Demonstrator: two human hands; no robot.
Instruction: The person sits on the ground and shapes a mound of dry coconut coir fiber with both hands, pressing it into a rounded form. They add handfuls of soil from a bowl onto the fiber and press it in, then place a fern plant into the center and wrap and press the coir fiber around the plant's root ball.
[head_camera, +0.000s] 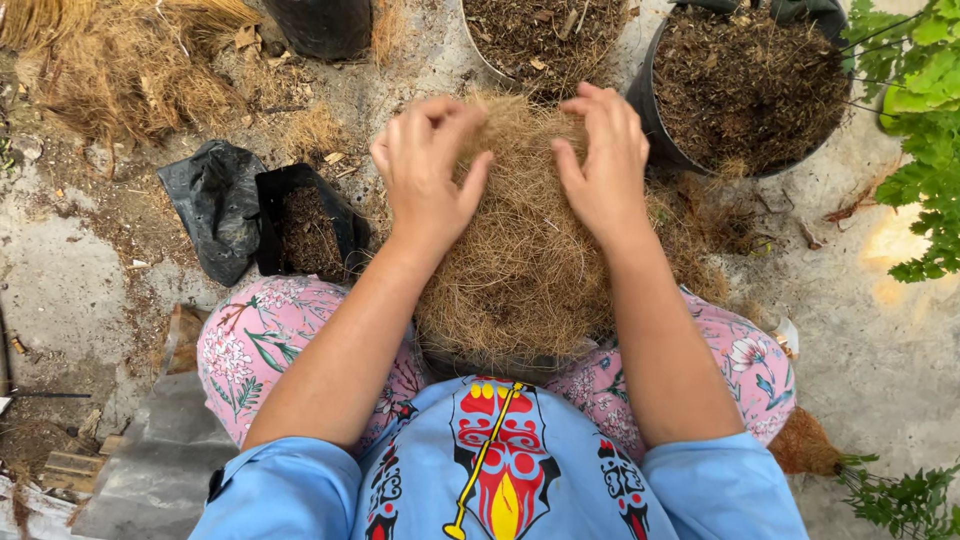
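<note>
Heap of brown coconut fibre (520, 270) piled between the knees, over a dark container whose rim barely shows at the near edge. Left hand (428, 165) and right hand (603, 160) pressed onto the far top of the heap, fingers (440, 120) curled and pinching tufts rather than closed tight. Loose and springy by the look of it; likely to slide off toward the far right, where strands already trail onto the concrete ground (880, 340), if pulled too hard. Could also tip the container if pushed unevenly. Small black bag of soil (300, 225) open just left, near enough to be knocked over by an elbow. Two big black pots of soil (745, 85) at the far side, and green leaves (925, 130) at right.
</note>
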